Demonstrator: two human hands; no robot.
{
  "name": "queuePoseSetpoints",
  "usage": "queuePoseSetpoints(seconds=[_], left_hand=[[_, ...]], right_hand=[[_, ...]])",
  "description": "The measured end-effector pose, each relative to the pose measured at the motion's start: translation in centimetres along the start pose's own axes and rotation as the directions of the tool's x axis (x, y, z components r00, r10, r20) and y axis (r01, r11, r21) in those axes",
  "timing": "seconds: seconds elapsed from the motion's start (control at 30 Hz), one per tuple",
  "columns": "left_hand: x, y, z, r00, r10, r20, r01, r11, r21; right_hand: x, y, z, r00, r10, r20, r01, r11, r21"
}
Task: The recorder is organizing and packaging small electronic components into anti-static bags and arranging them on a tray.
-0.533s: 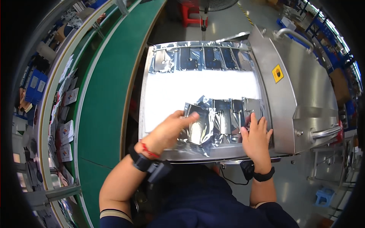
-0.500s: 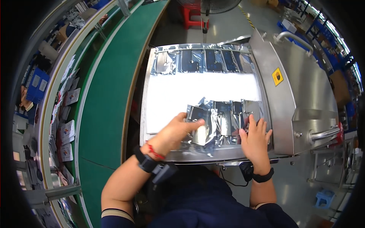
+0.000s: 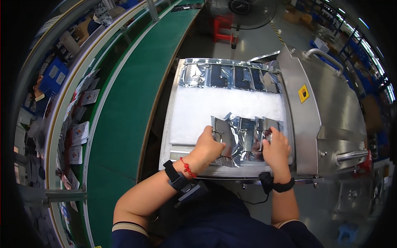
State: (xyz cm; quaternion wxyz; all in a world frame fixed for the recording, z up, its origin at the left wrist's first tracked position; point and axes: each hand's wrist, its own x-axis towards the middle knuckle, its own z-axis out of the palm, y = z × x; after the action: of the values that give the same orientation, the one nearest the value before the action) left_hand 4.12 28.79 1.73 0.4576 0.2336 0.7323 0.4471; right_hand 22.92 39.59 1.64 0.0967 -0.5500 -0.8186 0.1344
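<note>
pad: white, flat, set in the grey bed (image 3: pixel 166 155); bare band of pad (image 3: pixel 194 111) between two rows.
near row: silvery pouches (image 3: pixel 247 134) side by side along the near edge, dark flat items inside.
far row: more pouches (image 3: pixel 220 76) along the far edge, a thin bar (image 3: pixel 231 64) across their tops.
left hand (image 3: pixel 208 146): at the left edge of the leftmost near pouch (image 3: pixel 223 134), thumb over its face; cannot tell whether it pinches.
right hand (image 3: pixel 277 149): at the near row's right end, thumb and forefinger apart; cannot tell whether film is gripped.
right: steel lid (image 3: pixel 343 99), yellow sticker (image 3: pixel 304 93).
left: green bench (image 3: pixel 124 111), cards (image 3: pixel 80 133) beyond.
back: fan (image 3: pixel 242 8), red stool (image 3: pixel 223 29) on grey floor (image 3: pixel 200 53).
</note>
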Motion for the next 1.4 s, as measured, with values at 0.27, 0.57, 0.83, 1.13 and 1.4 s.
queuePoseSetpoints(seconds=[0.27, 0.57, 0.83, 1.13, 1.4], left_hand=[[0.7, 2.2, 1.1, 0.993, -0.120, 0.021, 0.122, 0.980, -0.155], [1.6, 1.7, 0.6, 0.973, 0.036, 0.227, 0.093, 0.843, -0.530], [2.0, 0.1, 0.8, 0.969, 0.128, 0.211, 0.014, 0.823, -0.567], [2.7, -0.5, 0.4, 0.953, 0.098, 0.287, 0.117, 0.755, -0.645], [2.1, -0.3, -0.3, 0.915, 0.110, 0.389, 0.178, 0.754, -0.633]], right_hand=[[-0.6, -3.1, 0.9, 0.991, -0.114, -0.073, 0.125, 0.976, 0.179], [2.1, -1.7, -0.5, 1.000, -0.017, 0.005, 0.015, 0.967, 0.254], [1.5, -2.2, -0.5, 0.986, 0.106, 0.125, -0.118, 0.989, 0.089], [2.0, -2.2, 1.6, 0.997, -0.071, 0.017, 0.062, 0.953, 0.295], [3.2, -2.2, 1.0, 0.997, -0.008, 0.073, -0.029, 0.869, 0.494]])
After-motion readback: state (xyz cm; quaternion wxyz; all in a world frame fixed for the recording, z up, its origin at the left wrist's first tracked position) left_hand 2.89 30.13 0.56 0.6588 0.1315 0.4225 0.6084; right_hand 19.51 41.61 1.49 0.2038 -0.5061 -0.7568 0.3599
